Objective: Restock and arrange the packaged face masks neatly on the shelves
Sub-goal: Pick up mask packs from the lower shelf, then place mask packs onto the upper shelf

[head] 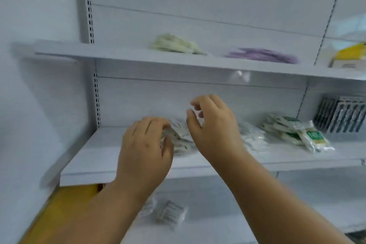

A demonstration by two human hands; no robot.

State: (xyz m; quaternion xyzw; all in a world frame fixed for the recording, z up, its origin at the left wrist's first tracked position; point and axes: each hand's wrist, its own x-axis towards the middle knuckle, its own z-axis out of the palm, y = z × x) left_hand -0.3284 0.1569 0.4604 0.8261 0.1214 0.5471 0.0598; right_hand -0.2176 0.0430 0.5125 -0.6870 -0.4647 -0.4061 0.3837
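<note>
Two hands at a pile of mask packets on the middle shelf

The left hand (145, 144) curls its fingers round the packets (179, 136), which lie mid-shelf, back from the shelf's front edge (118, 174). The right hand (213, 123), at 1 o'clock of the pile, hovers with fingers loosely bent, holding nothing. Bare shelf lies at 9 o'clock; more packets (293, 130) sit at 3 o'clock.

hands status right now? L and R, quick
Left hand: fingers curled onto the pile of white mask packs on the middle shelf, gripping it.
Right hand: open, fingers loosely curled, holding nothing.
</note>
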